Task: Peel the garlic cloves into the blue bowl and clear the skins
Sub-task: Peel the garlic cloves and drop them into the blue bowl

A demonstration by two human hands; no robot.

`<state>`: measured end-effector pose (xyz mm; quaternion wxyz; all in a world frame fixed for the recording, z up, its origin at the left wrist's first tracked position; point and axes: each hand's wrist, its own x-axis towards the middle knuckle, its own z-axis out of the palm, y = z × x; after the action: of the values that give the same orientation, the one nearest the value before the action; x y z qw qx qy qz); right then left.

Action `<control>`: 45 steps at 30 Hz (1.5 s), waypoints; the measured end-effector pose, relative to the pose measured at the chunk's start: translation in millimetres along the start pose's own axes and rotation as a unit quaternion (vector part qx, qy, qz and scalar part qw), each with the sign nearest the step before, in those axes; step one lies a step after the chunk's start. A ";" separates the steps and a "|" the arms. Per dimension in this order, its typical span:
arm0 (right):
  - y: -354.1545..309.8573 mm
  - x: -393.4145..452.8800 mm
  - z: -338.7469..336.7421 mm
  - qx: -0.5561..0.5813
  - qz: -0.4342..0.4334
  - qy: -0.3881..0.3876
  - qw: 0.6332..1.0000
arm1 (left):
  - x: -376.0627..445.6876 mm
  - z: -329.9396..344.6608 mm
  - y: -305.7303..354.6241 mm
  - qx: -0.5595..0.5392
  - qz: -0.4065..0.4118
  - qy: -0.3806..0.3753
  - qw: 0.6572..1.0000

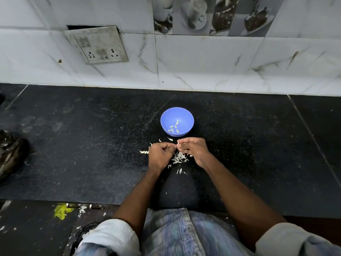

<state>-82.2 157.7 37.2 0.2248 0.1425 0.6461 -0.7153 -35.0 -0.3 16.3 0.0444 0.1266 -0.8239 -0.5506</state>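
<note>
The blue bowl [177,115] stands on the black counter [83,145] and holds several pale peeled cloves [174,127]. Just in front of it, my left hand [160,154] and my right hand [193,148] are curled close together over a heap of white skins [179,157]. Between the fingertips of both hands a small garlic clove [178,143] is pinched, mostly hidden by the fingers. A few loose cloves or skins [144,152] lie to the left of my left hand and near the bowl's base.
A tiled wall with a switch and socket plate [99,47] rises behind the counter. A dark crumpled bag [11,154] lies at the counter's left edge. The counter's front edge runs close to my body, with a paint-spattered floor [36,228] below.
</note>
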 end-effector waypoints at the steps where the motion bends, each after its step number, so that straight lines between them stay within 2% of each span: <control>1: 0.0 0.6 -0.3 0.010 0.003 -0.001 1.000 | 0.1 1.5 -1.0 0.000 0.001 0.002 1.000; 8: -3.8 0.2 -0.5 0.055 0.017 -0.009 0.998 | -3.7 6.1 -0.1 0.001 0.031 0.015 0.999; 20: -2.3 -1.2 -1.4 0.032 0.028 -0.019 0.999 | -7.5 3.6 -8.2 -0.036 0.035 -0.002 0.999; 28: 2.0 1.0 0.1 0.021 0.046 0.008 0.999 | -7.5 7.4 -17.5 0.066 0.099 -0.010 0.993; 34: 5.3 2.8 0.5 0.046 0.054 0.005 0.997 | -9.5 11.0 -16.1 0.092 0.126 0.016 0.988; 42: 4.1 7.3 -6.2 0.096 0.081 -0.025 0.992 | -12.6 14.6 -10.0 0.029 0.077 0.037 0.996; 45: 6.0 7.9 -8.2 0.103 0.092 -0.030 0.990 | -13.1 13.8 -6.8 -0.016 0.027 0.023 0.999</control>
<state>-86.7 164.3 27.1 0.2934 0.2025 0.5458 -0.7583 -24.2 13.0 5.5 0.0799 0.1157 -0.8172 -0.5589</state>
